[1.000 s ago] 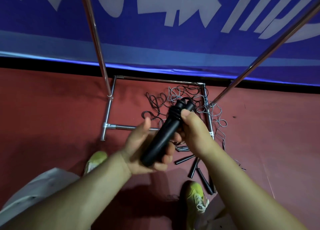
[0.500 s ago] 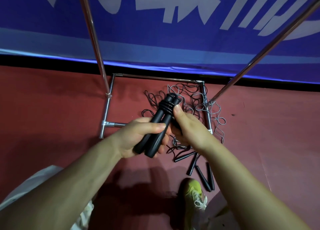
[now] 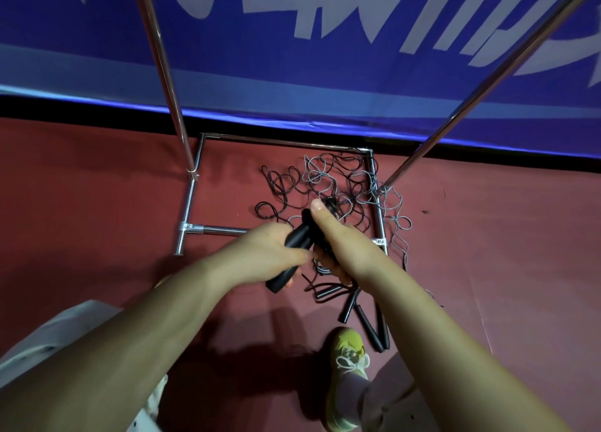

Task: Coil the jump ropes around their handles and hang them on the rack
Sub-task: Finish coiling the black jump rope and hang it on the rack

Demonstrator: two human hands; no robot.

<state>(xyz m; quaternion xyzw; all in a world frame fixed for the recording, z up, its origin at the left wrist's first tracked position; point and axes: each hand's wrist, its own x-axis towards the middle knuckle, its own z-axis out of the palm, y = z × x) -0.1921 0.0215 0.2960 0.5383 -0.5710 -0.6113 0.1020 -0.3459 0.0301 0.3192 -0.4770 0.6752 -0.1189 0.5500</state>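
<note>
1. Centre frame: left hand (image 3: 270,256) clamped around black handles (image 3: 292,252), lower ends poking out below.
2. Just right: right hand (image 3: 338,243) pinching wound cord, thumb pressed on top.
3. Right and above: loose ropes (image 3: 325,184) tangled inside rack (image 3: 192,203) base; could snag, loosening coil.

A dark red floor (image 3: 97,203) fills the lower frame. On it at centre stands a chrome rack base (image 3: 188,210), with tangled black and grey ropes (image 3: 325,184) inside it. Loose black handles (image 3: 364,317) lie below, beside a yellow-green shoe (image 3: 349,353).
</note>
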